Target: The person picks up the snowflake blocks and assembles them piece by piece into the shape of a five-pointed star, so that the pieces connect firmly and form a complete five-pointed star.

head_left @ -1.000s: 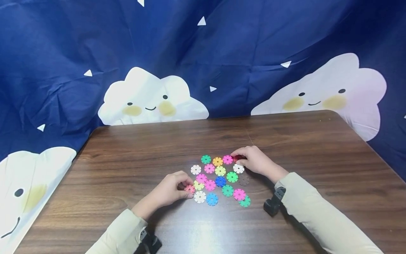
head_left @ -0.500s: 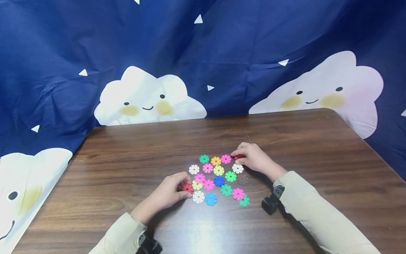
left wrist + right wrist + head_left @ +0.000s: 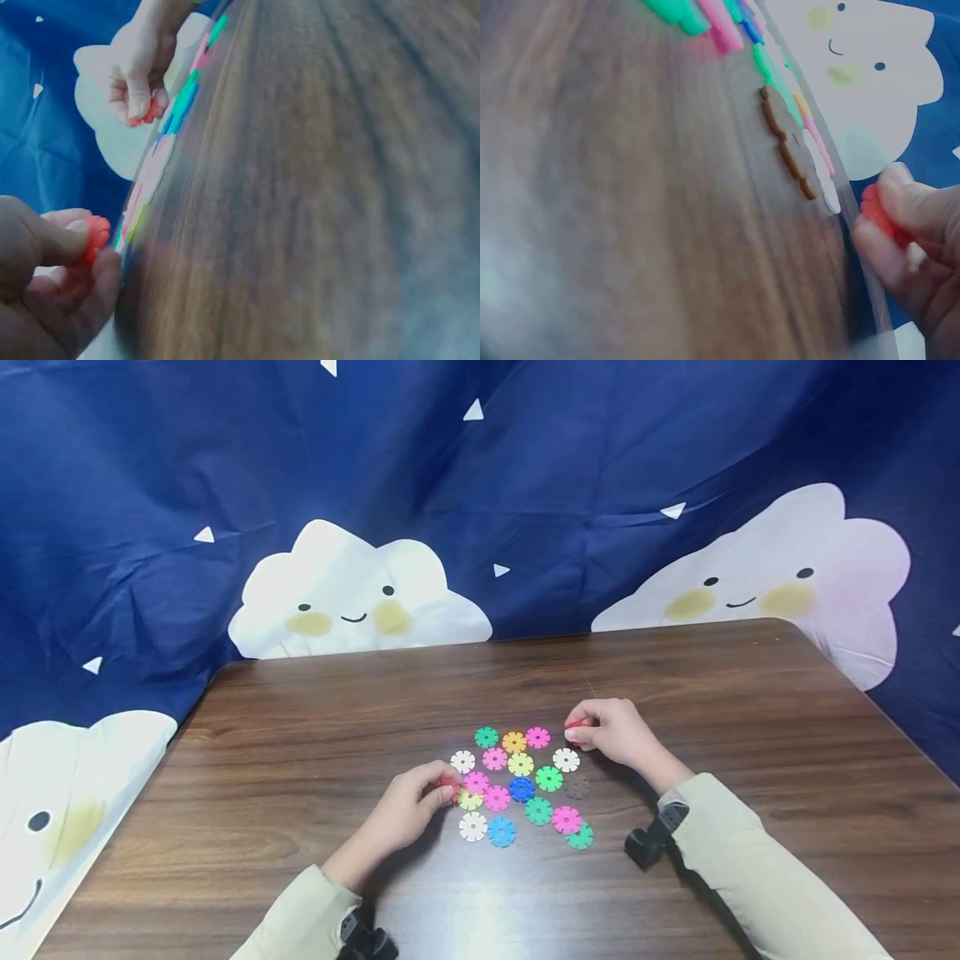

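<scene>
My left hand (image 3: 408, 802) pinches a red notched interlocking disc (image 3: 96, 238) between thumb and fingers, at the left side of a cluster of such discs. In the head view it overlaps a yellow disc (image 3: 470, 799). A second red disc (image 3: 881, 210) is pinched by my right hand (image 3: 618, 731) at the cluster's far right, beyond a white disc (image 3: 566, 760). Both red discs are partly hidden by the fingers. Nearest my left hand lie a pink disc (image 3: 476, 783) and another white disc (image 3: 473, 827).
Several flat discs lie between the hands, among them a blue disc (image 3: 522, 789), an orange disc (image 3: 514, 742) and a brown disc (image 3: 577, 787). One pink disc (image 3: 566, 820) overlaps a green disc (image 3: 580, 837). A blue cloud-patterned cloth (image 3: 540, 460) hangs behind the wooden table (image 3: 360, 702).
My right hand has moved right with its red disc, away from the pink disc. My left hand has turned its red disc, which now shows less of its face. The lying discs keep their places.
</scene>
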A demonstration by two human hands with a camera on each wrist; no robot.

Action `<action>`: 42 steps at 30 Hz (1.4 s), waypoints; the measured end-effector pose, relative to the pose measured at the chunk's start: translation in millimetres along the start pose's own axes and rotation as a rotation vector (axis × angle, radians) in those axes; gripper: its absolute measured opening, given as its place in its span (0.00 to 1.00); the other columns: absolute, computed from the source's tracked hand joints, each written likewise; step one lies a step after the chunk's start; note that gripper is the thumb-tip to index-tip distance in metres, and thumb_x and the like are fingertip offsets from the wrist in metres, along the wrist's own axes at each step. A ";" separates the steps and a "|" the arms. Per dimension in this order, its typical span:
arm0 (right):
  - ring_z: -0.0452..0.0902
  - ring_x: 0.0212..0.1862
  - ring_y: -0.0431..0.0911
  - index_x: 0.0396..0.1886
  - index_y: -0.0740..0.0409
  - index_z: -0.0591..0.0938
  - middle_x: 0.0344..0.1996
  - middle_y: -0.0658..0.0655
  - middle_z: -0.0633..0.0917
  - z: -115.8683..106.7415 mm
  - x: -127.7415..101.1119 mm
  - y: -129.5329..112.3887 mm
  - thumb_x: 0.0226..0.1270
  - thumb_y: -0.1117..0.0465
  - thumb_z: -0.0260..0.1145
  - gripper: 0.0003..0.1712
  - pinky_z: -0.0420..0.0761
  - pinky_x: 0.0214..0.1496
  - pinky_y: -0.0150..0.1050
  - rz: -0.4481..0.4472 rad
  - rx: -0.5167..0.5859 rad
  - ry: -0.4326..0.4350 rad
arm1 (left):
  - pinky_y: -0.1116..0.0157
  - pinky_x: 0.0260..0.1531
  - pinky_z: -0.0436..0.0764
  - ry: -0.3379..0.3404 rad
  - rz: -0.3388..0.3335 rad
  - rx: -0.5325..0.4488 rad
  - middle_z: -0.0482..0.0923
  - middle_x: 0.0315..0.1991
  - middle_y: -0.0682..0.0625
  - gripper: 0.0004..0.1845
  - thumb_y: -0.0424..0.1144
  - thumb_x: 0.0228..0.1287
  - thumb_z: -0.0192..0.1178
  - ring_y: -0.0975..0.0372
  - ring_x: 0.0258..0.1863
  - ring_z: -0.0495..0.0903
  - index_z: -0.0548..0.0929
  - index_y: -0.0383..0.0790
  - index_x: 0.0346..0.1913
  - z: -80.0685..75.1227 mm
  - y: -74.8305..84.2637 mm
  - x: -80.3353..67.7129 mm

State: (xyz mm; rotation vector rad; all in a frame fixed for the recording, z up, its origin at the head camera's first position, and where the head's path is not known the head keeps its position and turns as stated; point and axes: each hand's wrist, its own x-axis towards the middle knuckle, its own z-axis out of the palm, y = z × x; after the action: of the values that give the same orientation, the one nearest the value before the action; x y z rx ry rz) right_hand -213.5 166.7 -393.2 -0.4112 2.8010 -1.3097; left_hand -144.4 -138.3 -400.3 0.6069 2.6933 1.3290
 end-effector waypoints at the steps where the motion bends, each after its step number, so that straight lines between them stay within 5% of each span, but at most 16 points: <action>1: 0.79 0.24 0.40 0.29 0.64 0.81 0.20 0.54 0.82 -0.2 -1.1 0.7 0.55 0.68 0.68 0.04 0.82 0.27 0.32 0.008 0.036 0.019 | 0.67 0.32 0.81 0.015 -0.040 -0.088 0.78 0.28 0.49 0.06 0.29 0.62 0.56 0.64 0.28 0.78 0.80 0.38 0.40 1.5 0.9 1.3; 4: 0.79 0.24 0.40 0.30 0.65 0.78 0.21 0.55 0.82 0.9 -4.2 -0.2 0.57 0.69 0.67 0.05 0.82 0.27 0.31 0.013 0.105 0.073 | 0.68 0.23 0.81 0.090 -0.154 -0.335 0.78 0.29 0.43 0.10 0.25 0.61 0.55 0.62 0.24 0.79 0.77 0.29 0.45 5.1 3.4 6.0; 7: 0.80 0.25 0.39 0.31 0.65 0.76 0.22 0.58 0.83 3.7 -7.9 -6.5 0.59 0.68 0.65 0.05 0.82 0.27 0.31 -0.003 0.154 0.111 | 0.71 0.17 0.78 0.201 -0.220 -0.469 0.79 0.28 0.44 0.11 0.24 0.59 0.57 0.64 0.21 0.79 0.76 0.25 0.45 8.1 7.3 11.3; 11: 0.80 0.23 0.39 0.32 0.65 0.75 0.24 0.62 0.84 9.1 -15.0 -18.4 0.61 0.68 0.63 0.05 0.82 0.26 0.33 -0.045 0.210 0.145 | 0.75 0.16 0.73 0.298 -0.222 -0.595 0.78 0.24 0.49 0.10 0.24 0.59 0.56 0.66 0.20 0.78 0.76 0.24 0.44 14.0 17.5 19.9; 17: 0.79 0.23 0.38 0.33 0.65 0.73 0.23 0.61 0.84 19.9 -25.6 -34.3 0.62 0.69 0.61 0.04 0.83 0.27 0.35 -0.153 0.271 0.143 | 0.76 0.18 0.73 0.308 -0.214 -0.789 0.76 0.22 0.51 0.13 0.23 0.59 0.55 0.67 0.18 0.74 0.73 0.19 0.47 26.5 42.2 29.9; 23: 0.80 0.27 0.38 0.34 0.64 0.73 0.24 0.57 0.85 30.0 -34.7 -48.3 0.62 0.70 0.61 0.04 0.83 0.32 0.33 -0.282 0.270 0.124 | 0.76 0.17 0.73 0.326 -0.228 -0.825 0.76 0.21 0.52 0.13 0.23 0.58 0.57 0.68 0.15 0.71 0.76 0.19 0.46 34.2 62.3 32.6; 35: 0.81 0.24 0.42 0.34 0.62 0.73 0.22 0.53 0.83 46.1 -46.9 -63.3 0.60 0.72 0.62 0.06 0.83 0.26 0.38 -0.454 0.195 0.253 | 0.76 0.15 0.75 0.365 -0.249 -0.854 0.77 0.20 0.52 0.12 0.23 0.58 0.56 0.68 0.14 0.73 0.77 0.20 0.45 42.3 76.9 28.5; 42: 0.79 0.24 0.38 0.35 0.63 0.74 0.23 0.53 0.84 50.8 -50.6 -67.2 0.57 0.75 0.63 0.09 0.79 0.27 0.26 -0.513 0.142 0.313 | 0.76 0.17 0.76 0.396 -0.252 -0.896 0.76 0.21 0.51 0.11 0.23 0.59 0.56 0.68 0.15 0.74 0.75 0.19 0.44 45.8 80.7 26.7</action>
State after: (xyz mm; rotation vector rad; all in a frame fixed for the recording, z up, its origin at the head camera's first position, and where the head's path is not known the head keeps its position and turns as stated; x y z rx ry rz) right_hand -142.8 99.9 -379.8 -1.0589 2.9304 -1.7918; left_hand -132.7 -49.8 -363.3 -0.0998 1.9224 2.4711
